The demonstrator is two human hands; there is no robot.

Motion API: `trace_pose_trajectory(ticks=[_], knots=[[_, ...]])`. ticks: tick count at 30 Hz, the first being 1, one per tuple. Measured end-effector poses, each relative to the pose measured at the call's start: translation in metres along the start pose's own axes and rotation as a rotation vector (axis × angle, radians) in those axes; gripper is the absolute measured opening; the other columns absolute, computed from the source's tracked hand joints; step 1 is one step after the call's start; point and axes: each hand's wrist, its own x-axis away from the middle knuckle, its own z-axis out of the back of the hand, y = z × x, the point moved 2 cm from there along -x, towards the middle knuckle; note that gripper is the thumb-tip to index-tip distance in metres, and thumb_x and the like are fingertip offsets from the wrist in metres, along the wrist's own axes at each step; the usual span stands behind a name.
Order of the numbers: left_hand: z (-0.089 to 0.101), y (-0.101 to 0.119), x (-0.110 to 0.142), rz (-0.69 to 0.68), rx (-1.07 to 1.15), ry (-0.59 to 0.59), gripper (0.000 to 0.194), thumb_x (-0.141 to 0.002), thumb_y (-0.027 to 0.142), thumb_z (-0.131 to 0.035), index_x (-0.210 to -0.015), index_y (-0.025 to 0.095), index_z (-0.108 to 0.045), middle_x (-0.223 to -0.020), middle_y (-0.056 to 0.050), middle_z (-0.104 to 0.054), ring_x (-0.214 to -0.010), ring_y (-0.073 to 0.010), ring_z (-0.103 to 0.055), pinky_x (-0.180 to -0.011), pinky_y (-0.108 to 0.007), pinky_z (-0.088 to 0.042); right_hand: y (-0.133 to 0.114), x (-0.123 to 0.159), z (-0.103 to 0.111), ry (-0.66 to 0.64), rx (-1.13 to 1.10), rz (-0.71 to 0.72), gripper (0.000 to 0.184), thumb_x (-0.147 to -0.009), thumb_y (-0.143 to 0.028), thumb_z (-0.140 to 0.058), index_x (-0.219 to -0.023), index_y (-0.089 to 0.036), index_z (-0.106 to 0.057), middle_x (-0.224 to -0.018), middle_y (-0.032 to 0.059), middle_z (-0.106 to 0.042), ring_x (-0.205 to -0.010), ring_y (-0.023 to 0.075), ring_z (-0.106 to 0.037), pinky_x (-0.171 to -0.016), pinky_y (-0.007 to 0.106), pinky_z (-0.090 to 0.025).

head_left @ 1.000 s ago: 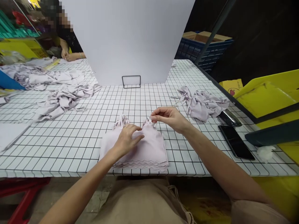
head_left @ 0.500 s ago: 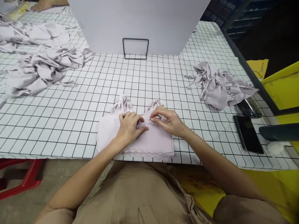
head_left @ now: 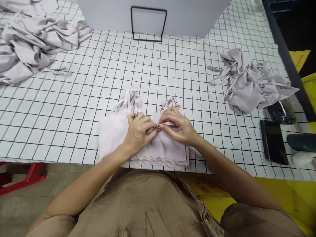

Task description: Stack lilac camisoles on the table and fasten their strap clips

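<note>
A stack of pale pink camisole tops (head_left: 165, 148) lies flat by the table's front edge, wavy hems toward me, thin straps (head_left: 132, 100) gathered in loops at the far side. My left hand (head_left: 139, 131), wearing a ring, rests on the stack with thumb and forefinger pinched on the upper edge of the topmost one, near its middle. Fingertip to fingertip with it, my right hand (head_left: 176, 126) pinches a small shiny piece (head_left: 158, 126), too tiny to identify. The cloth beneath the fingertips is slightly creased.
Crumpled pale garments heap at the left (head_left: 44, 36) and another pile (head_left: 249, 82) sits at the right. Beyond stands a grey-white board with a black wire stand (head_left: 148, 40). A phone (head_left: 274, 141) and a dark green object (head_left: 301, 142) lie right, on the checked cloth (head_left: 81, 108).
My left thumb and forefinger have closed and come over to the right hand's fingertips, where they were apart before. The view has tilted downward, nearer the table.
</note>
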Motion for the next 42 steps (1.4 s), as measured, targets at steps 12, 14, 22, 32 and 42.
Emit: trace_pose_trajectory(ticks=[12, 14, 22, 32, 42], knots=[[-0.001, -0.001, 0.0, 0.022, -0.023, -0.042, 0.017, -0.093, 0.029, -0.066, -0.079, 0.024, -0.075, -0.071, 0.001, -0.065, -0.081, -0.019, -0.055, -0.094, -0.043, -0.029, 0.0, -0.001, 0.002, -0.061, 0.081, -0.014, 0.009, -0.094, -0.023, -0.054, -0.086, -0.024, -0.059, -0.083, 0.0048, -0.064, -0.091, 0.0244, -0.051, -0.088, 0.046, -0.043], [-0.001, -0.001, 0.0, 0.011, -0.011, -0.042, 0.021, -0.093, 0.03, -0.066, -0.076, 0.024, -0.074, -0.07, 0.002, -0.066, -0.08, -0.0186, -0.055, -0.094, -0.043, -0.029, -0.002, -0.002, 0.004, -0.104, 0.161, 0.025, 0.012, -0.095, -0.021, -0.052, -0.086, -0.024, -0.059, -0.081, 0.0046, -0.063, -0.09, 0.0245, -0.051, -0.09, 0.048, -0.042], [0.004, 0.0, -0.001, 0.017, 0.023, -0.072, 0.025, -0.096, 0.029, -0.063, -0.073, 0.023, -0.073, -0.069, 0.002, -0.066, -0.082, -0.0191, -0.056, -0.095, -0.044, -0.029, -0.009, -0.007, 0.012, -0.337, 0.387, 0.128, 0.03, -0.099, -0.016, -0.04, -0.08, -0.021, -0.063, -0.077, 0.0051, -0.059, -0.091, 0.025, -0.05, -0.108, 0.066, -0.021], [0.001, -0.004, -0.003, 0.032, 0.056, -0.141, 0.011, -0.092, 0.031, -0.07, -0.085, 0.023, -0.073, -0.087, -0.001, -0.075, -0.091, -0.0227, -0.06, -0.096, -0.046, -0.031, 0.012, -0.079, 0.08, -0.246, 0.187, -0.121, 0.041, -0.101, -0.046, -0.044, -0.078, -0.022, -0.067, -0.074, 0.0023, -0.063, -0.08, 0.0198, -0.054, -0.088, 0.042, -0.04], [-0.002, -0.007, -0.009, 0.105, 0.048, -0.206, 0.004, -0.09, 0.023, -0.071, -0.087, 0.024, -0.074, -0.09, -0.001, -0.076, -0.093, -0.0246, -0.063, -0.095, -0.051, -0.035, 0.036, -0.109, 0.078, -0.216, 0.379, -0.134, 0.04, -0.102, -0.039, -0.04, -0.071, -0.02, -0.057, -0.068, 0.0012, -0.051, -0.086, 0.0216, -0.049, -0.105, 0.059, -0.03]])
